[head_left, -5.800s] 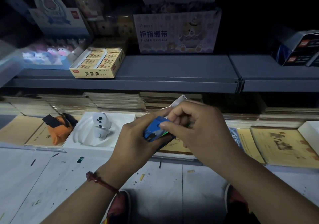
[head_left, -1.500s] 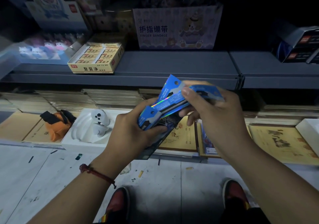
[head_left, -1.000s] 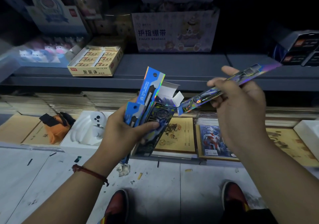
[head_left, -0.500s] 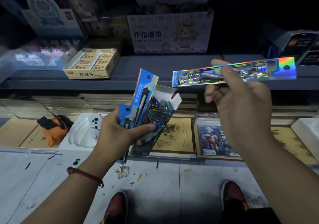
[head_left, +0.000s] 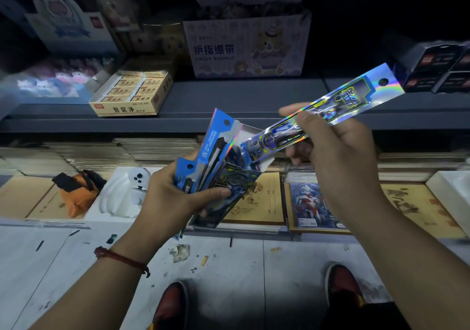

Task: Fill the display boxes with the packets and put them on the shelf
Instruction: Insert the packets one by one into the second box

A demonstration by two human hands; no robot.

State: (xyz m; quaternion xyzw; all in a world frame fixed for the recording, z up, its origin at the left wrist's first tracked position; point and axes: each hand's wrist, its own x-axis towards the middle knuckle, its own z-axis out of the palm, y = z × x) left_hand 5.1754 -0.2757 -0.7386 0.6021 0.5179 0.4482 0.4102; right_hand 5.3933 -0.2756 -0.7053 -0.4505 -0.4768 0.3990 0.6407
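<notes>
My left hand [head_left: 167,200] grips a dark blue display box [head_left: 230,189] with its white top flaps open, together with a couple of blue packets [head_left: 211,149] pressed against the box's left side. My right hand [head_left: 338,149] pinches one long holographic packet [head_left: 330,112] near its middle. That packet slants up to the right, and its lower end sits at the box's open mouth. The grey shelf [head_left: 241,100] runs across behind both hands.
On the shelf stand a yellow eraser box [head_left: 132,95], a finger-bandage carton [head_left: 246,47] and dark boxes [head_left: 437,67] at the far right. Below lie notebooks [head_left: 259,200], a white tray with a white figure [head_left: 137,184] and an orange pouch [head_left: 78,194]. My shoes are on the floor.
My right hand pulled one holographic packet away from the bundle, held it level, then tilted it and brought its lower end down to the open box in my left hand.
</notes>
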